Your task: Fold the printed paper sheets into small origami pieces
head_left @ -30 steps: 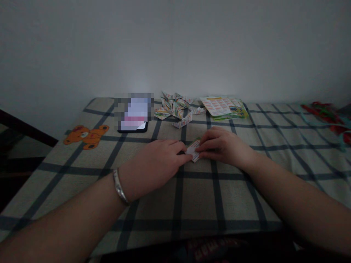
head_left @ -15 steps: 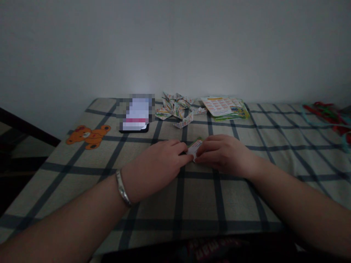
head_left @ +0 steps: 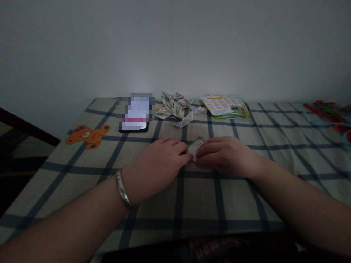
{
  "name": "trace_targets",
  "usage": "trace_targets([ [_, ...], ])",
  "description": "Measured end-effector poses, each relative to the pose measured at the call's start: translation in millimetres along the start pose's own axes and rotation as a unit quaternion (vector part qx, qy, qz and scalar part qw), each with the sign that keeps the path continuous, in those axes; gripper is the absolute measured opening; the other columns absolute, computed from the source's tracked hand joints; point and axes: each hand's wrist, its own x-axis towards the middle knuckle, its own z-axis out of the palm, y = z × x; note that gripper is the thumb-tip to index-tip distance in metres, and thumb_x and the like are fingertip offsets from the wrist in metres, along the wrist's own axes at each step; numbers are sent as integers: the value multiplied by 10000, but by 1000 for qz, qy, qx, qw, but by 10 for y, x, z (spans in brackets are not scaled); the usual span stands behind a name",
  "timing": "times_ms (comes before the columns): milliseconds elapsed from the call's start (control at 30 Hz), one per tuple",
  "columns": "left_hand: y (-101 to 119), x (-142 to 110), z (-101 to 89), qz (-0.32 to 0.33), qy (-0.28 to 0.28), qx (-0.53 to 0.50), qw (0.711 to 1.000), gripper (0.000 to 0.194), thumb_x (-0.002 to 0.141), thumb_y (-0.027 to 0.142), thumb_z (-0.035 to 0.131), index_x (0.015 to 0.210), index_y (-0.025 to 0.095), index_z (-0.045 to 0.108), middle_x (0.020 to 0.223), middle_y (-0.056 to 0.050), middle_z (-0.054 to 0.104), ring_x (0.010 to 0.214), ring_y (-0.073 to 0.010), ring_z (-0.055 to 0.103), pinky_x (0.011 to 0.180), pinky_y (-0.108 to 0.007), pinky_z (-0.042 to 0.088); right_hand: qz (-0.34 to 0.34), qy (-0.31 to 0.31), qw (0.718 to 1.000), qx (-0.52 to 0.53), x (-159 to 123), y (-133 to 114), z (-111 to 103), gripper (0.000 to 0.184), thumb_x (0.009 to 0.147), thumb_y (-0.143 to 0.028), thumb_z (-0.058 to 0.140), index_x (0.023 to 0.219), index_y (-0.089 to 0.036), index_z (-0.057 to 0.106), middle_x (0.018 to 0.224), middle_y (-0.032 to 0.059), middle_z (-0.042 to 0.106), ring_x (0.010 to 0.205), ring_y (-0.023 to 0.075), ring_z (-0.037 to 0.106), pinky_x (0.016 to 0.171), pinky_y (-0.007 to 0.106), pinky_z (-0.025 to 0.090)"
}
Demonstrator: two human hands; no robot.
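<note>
Both my hands are on one small piece of printed paper (head_left: 194, 149), which sits on the checked tablecloth (head_left: 153, 223) in front of me, between my fingertips. My left hand (head_left: 156, 166) has thumb and forefinger closed on the paper's left end; a silver bracelet (head_left: 123, 190) circles that wrist. My right hand (head_left: 229, 155) has its fingers drawn together and closed on the right side, covering part of it — the underside of this grip is hidden. Visible portion of the paper: white with small print, a green bit at the far corner.

Beyond my hands, near the wall (head_left: 175, 47): a cluster of creased paper pieces (head_left: 177, 106), some overlapping, one lying nearest me. Right of these, a stack of printed sheets (head_left: 219, 106), edges uneven. Left of them, a phone (head_left: 134, 126) — screen lit, mostly pixelated. Further left, an orange bear figure (head_left: 89, 137). Far right: a red and green bundle (head_left: 326, 111), too dim to identify.
</note>
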Motion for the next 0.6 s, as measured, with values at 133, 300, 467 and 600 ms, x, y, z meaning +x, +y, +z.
trace_targets([
  [133,6,1,3,-2,-1,0,1000,266,931,143,477,1115,233,647,1069,-43,643,1016,-237,577,927,-447,466,-1,-12,1000,-15,0,-13,0,190,950,-227,512,1004,-212,693,1039,26,699,973,176,606,807,313,482],
  [300,12,-4,14,-3,3,0,1000,266,934,145,469,1110,236,646,1074,-41,642,1014,-245,578,929,-461,465,11,-19,999,-40,33,-39,0,186,945,-238,519,987,-222,700,1031,25,698,938,178,603,770,307,481],
  [467,18,-9,-2,-8,-5,2,1000,282,934,142,460,1128,238,641,1086,-45,639,1030,-252,581,932,-475,464,20,-21,1000,-5,22,-35,-25,175,929,-207,543,1002,-226,702,1046,26,705,949,163,616,792,295,480],
  [600,27,-14,-22,-12,-10,2,1000,301,935,145,447,1143,248,638,1086,-49,638,1025,-254,585,926,-485,467,17,-14,1000,20,-8,-15,-35,195,943,-237,531,1033,-224,703,1068,34,703,983,164,618,817,303,483],
])
